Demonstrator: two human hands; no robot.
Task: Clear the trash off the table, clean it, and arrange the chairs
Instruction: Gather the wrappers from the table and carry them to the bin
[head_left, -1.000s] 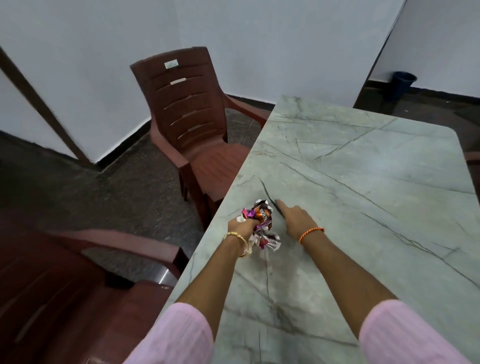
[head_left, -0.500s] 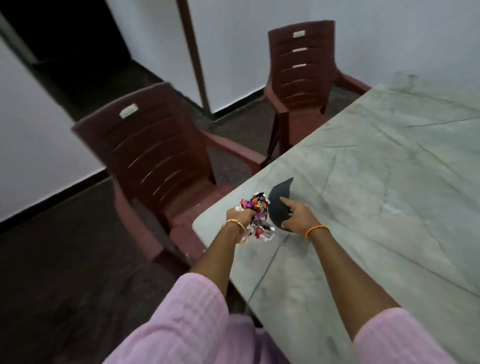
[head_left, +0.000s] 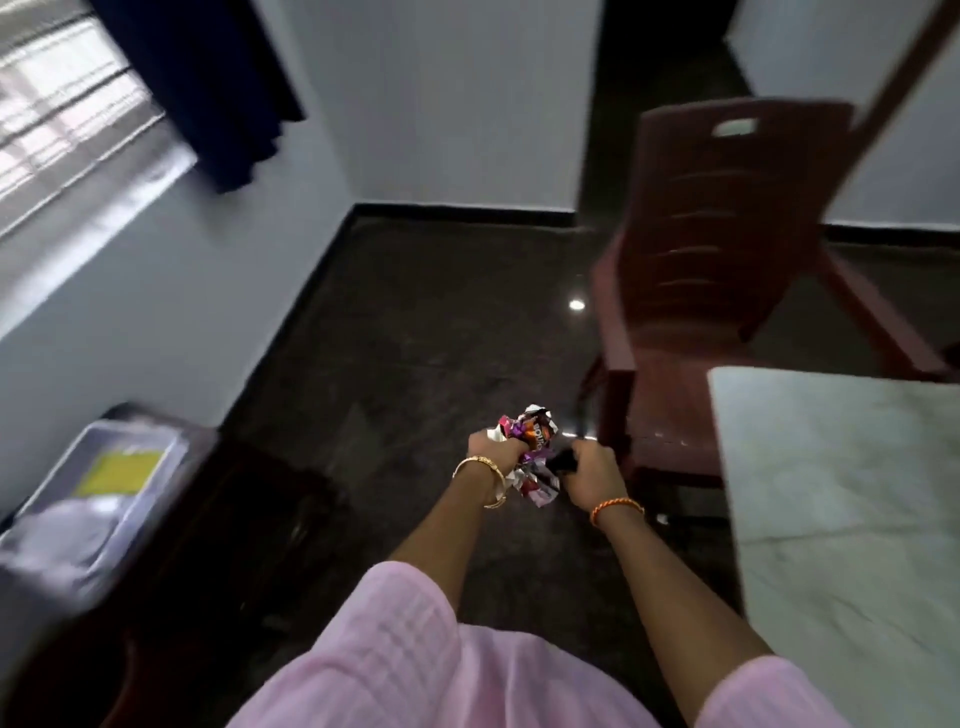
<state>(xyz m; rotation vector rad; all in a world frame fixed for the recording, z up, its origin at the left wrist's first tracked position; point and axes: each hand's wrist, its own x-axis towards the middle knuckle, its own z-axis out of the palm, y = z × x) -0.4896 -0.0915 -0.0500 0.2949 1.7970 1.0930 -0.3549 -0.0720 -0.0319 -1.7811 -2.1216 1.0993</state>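
Left hand: I see my left hand (head_left: 493, 448) curled tight round a crumpled bundle of wrappers (head_left: 530, 441), which sticks out above and below the fist.
Right hand: my right hand (head_left: 589, 470) sits just beside the left, fingers curled round a small dark scrap (head_left: 563, 461); I cannot tell what the scrap is, since most of it is hidden in the fist.
Trash: the wrappers, purple, orange and silvery, are held between my two fists in the air above the dark floor (head_left: 415, 338), off the table.
Table: the pale marbled table (head_left: 841, 493) lies to the right of the grip, and its near corner is beyond my right wrist.
Chair: a dark red plastic chair (head_left: 717, 249) stands ahead and to the right of my hands, its seat against the table's far edge.
Bin: well apart to the left of the grip and lower, I make out a blurred container (head_left: 98, 499) lined with a pale bag, something yellow inside.
Wrists: a gold bangle (head_left: 480, 462) on the left, an orange thread band (head_left: 615, 505) on the right.
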